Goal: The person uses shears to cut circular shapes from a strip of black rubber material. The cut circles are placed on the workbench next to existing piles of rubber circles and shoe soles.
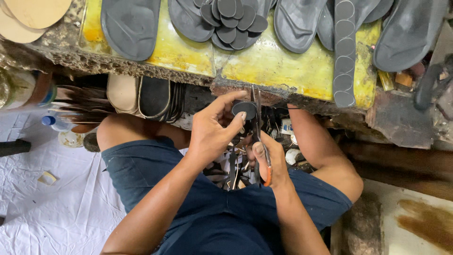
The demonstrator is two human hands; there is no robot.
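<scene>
A: What does the left hand (pixel 212 134) hold?
B: Its fingers pinch a dark oval rubber piece (pixel 244 110), just below the yellow workbench (pixel 188 52) edge, above the knees.
A: And the right hand (pixel 269 163)?
B: Closed on orange-handled scissors (pixel 260 132), blades up beside the piece.
A: Room to move?
B: Tight. Grey soles (pixel 130 26) and oval stacks (pixel 231 21) crowd the bench; white cloth (pixel 52 208) lies left, scraps underneath.

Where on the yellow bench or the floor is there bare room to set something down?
Bare patches: yellow bench top between the pile of small dark oval pads and the vertical strip of ovals; white floor sheet at left. Crowded: bench rear under grey soles; the scrap pile between the knees, below left hand and right hand.
</scene>
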